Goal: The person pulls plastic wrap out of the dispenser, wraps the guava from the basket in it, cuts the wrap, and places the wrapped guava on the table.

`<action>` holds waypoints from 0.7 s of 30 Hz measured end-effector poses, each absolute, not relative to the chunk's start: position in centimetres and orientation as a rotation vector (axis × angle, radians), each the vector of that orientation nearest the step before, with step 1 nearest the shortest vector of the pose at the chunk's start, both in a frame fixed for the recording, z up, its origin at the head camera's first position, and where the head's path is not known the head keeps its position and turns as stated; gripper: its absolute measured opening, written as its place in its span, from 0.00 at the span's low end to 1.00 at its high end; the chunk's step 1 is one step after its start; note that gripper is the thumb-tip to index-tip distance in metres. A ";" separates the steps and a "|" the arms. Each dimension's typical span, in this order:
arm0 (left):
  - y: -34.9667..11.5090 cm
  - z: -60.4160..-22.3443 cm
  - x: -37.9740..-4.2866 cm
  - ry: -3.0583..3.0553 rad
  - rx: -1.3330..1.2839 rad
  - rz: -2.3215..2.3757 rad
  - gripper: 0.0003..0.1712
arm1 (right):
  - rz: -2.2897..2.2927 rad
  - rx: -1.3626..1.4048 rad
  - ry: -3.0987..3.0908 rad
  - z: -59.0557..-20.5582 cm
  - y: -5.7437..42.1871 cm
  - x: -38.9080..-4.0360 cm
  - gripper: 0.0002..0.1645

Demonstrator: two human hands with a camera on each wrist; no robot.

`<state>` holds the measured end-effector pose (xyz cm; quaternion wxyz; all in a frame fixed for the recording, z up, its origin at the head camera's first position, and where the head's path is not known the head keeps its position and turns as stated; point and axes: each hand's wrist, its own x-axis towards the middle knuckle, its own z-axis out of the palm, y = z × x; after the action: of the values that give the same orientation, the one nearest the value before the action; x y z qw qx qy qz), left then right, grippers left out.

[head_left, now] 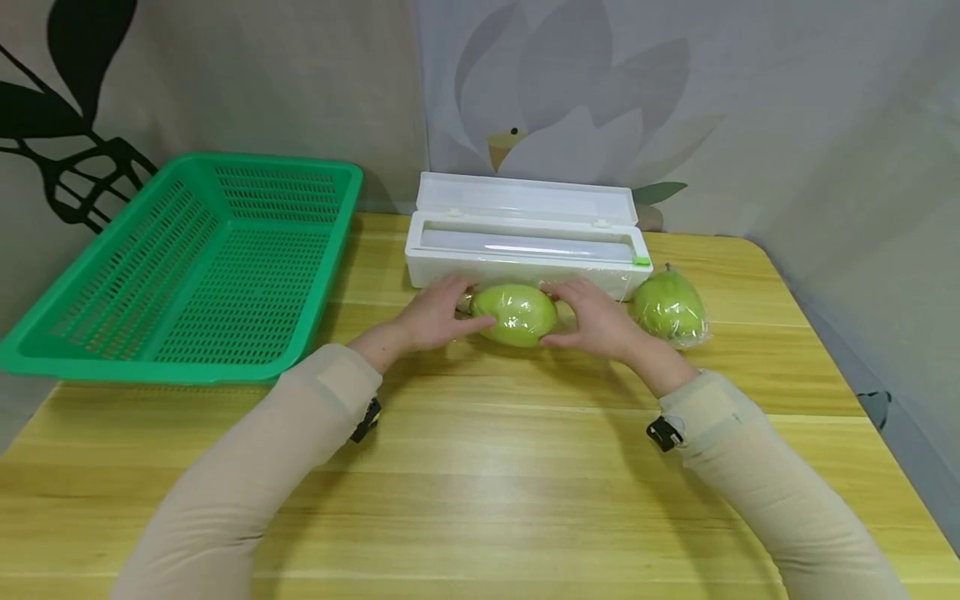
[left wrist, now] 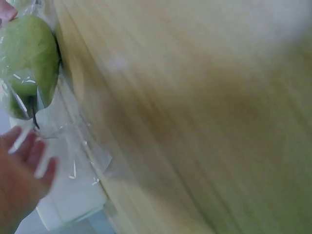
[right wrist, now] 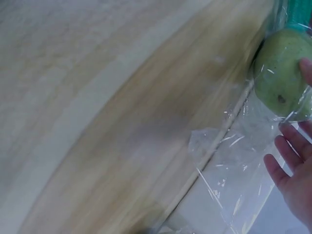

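A green pear (head_left: 514, 315) in clear plastic film lies on its side in front of the white film box. My left hand (head_left: 437, 314) is at its stem end, the thumb overlapping the pear in the head view. In the left wrist view the fingers of this hand (left wrist: 25, 168) are spread near the stem. At the pear's other end is my right hand (head_left: 594, 321), fingertips and thumb right at its edge. Loose, crinkled film (right wrist: 234, 141) trails from the pear beside the straightened fingers of the right hand (right wrist: 297, 170).
The white cling film box (head_left: 528, 271) stands at the back with its lid raised and a roll inside. A second film-wrapped pear (head_left: 667, 302) sits to its right. A green plastic basket (head_left: 303, 321) occupies the left of the wooden table (head_left: 480, 500). A curtain hangs behind.
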<state>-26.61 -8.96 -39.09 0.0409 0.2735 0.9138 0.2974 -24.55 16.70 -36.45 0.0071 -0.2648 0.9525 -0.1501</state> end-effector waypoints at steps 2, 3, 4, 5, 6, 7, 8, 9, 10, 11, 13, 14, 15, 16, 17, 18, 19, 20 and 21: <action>-8.9 -38.9 -26.4 2.853 0.867 0.914 0.39 | -0.463 -0.820 2.976 -36.4 16.7 -24.6 0.49; -8.9 -38.8 -26.3 2.873 0.893 0.923 0.39 | -0.459 -0.819 2.975 -36.4 16.7 -24.6 0.49; -8.8 -38.7 -26.3 2.890 0.924 0.932 0.37 | -0.455 -0.820 2.974 -36.4 16.7 -24.6 0.49; -8.7 -38.7 -26.2 2.897 0.956 0.947 0.35 | -0.454 -0.819 2.973 -36.4 16.7 -24.6 0.49; -8.6 -38.6 -26.1 2.896 0.980 0.954 0.33 | -0.456 -0.819 2.972 -36.4 16.7 -24.6 0.49; -8.5 -38.5 -26.0 2.887 1.000 0.959 0.32 | -0.457 -0.821 2.971 -36.4 16.7 -24.6 0.49; -8.4 -38.5 -26.0 2.878 1.017 0.961 0.31 | -0.455 -0.823 2.970 -36.4 16.7 -24.6 0.49; -8.3 -38.5 -25.9 2.868 1.030 0.962 0.30 | -0.452 -0.829 2.970 -36.4 16.8 -24.6 0.49; -8.2 -38.5 -25.8 2.864 1.034 0.957 0.29 | -0.452 -0.833 2.967 -36.4 16.8 -24.6 0.49; -8.2 -38.5 -25.8 2.860 1.036 0.954 0.29 | -0.452 -0.837 2.965 -36.4 16.8 -24.5 0.49; -8.2 -38.6 -25.8 2.861 1.031 0.946 0.29 | -0.454 -0.849 2.958 -36.4 16.9 -24.5 0.50; -8.2 -38.6 -25.8 2.860 1.025 0.946 0.29 | -0.461 -0.852 2.955 -36.4 17.0 -24.5 0.51; -8.2 -38.6 -25.8 2.857 1.019 0.949 0.29 | -0.470 -0.854 2.952 -36.3 17.0 -24.5 0.52; -8.2 -38.6 -25.8 2.852 1.016 0.952 0.29 | -0.480 -0.855 2.950 -36.3 17.1 -24.4 0.53; -8.3 -38.6 -25.8 2.848 1.015 0.954 0.29 | -0.493 -0.855 2.949 -36.2 17.1 -24.4 0.53; -8.3 -38.6 -25.8 2.844 1.012 0.956 0.29 | -0.503 -0.856 2.950 -36.1 17.2 -24.3 0.54; -8.3 -38.6 -25.8 2.841 1.013 0.958 0.29 | -0.508 -0.857 2.954 -36.0 17.2 -24.3 0.54; -8.3 -38.6 -25.8 2.838 1.014 0.962 0.29 | -0.512 -0.859 2.958 -35.9 17.3 -24.3 0.54; -8.3 -38.6 -25.9 2.837 1.016 0.965 0.29 | -0.511 -0.863 2.962 -35.8 17.3 -24.2 0.54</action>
<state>-25.86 -8.31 -38.61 -0.0112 0.3211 0.8966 0.3049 -24.22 17.28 -35.78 0.0072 -0.2760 0.9471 -0.1635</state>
